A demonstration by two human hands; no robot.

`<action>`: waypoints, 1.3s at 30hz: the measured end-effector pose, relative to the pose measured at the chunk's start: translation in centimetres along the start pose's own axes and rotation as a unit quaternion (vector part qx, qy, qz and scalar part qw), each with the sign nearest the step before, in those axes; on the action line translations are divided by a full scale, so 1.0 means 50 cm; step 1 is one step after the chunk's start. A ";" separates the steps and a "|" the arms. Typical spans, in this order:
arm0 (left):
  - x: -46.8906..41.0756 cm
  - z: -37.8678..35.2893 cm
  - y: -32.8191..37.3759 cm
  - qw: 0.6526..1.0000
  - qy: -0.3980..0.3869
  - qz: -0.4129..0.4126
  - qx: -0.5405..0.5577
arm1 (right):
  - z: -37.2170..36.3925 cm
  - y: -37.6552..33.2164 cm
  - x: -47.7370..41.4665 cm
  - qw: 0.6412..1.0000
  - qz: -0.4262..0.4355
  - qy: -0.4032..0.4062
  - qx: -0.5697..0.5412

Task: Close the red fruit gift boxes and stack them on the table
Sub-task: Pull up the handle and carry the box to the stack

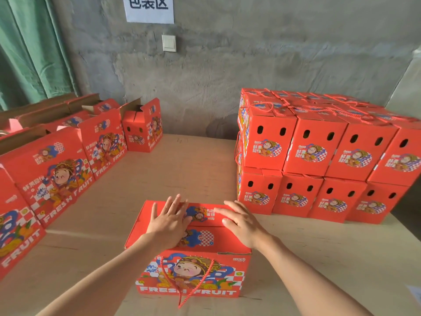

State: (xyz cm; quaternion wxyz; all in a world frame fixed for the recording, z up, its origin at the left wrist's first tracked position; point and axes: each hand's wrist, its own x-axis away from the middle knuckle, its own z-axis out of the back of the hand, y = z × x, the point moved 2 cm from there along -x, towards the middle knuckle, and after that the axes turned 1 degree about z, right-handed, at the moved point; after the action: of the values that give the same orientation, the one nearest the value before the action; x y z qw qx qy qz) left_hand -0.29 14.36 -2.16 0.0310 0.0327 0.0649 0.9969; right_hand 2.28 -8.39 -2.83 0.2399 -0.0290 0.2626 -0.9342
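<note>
A red fruit gift box point(193, 270) stands on the cardboard-covered table point(159, 174) right in front of me, its top flaps folded down and a red rope handle hanging over its front. My left hand point(169, 221) lies flat on the top flaps with fingers straight and spread. My right hand point(241, 222) presses the right side of the top, fingers extended. At the right stands a stack of closed red boxes point(319, 156), two layers high. Along the left runs a row of open red boxes point(68, 160) with flaps up.
A grey concrete wall point(250, 65) is behind the table, with a light switch point(169, 43) and a paper sign point(149, 9). A green curtain point(29, 49) hangs at the far left. Bare cardboard surface lies between the left row and the right stack.
</note>
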 end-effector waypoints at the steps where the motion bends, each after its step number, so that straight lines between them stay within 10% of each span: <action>1: 0.016 -0.004 0.014 1.000 0.006 0.009 0.015 | 0.001 0.001 -0.001 1.000 0.004 0.016 -0.010; 18: 0.089 -0.070 0.069 0.959 0.129 0.143 0.206 | -0.009 -0.027 0.038 0.977 -0.076 0.190 0.052; 32: -0.042 0.000 0.005 0.990 -0.002 0.132 0.058 | -0.045 -0.160 0.134 0.969 -0.187 0.070 0.148; 39: 0.065 -0.020 0.015 0.904 0.219 0.199 0.309 | -0.045 -0.091 0.154 0.932 -0.277 0.166 -0.163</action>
State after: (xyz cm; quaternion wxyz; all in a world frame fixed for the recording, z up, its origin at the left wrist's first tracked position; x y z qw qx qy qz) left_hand -3.62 13.71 -2.85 -0.1943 -0.1662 0.3674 0.8942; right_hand -6.88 -7.48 -3.00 -0.0838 0.0165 0.4288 -0.8993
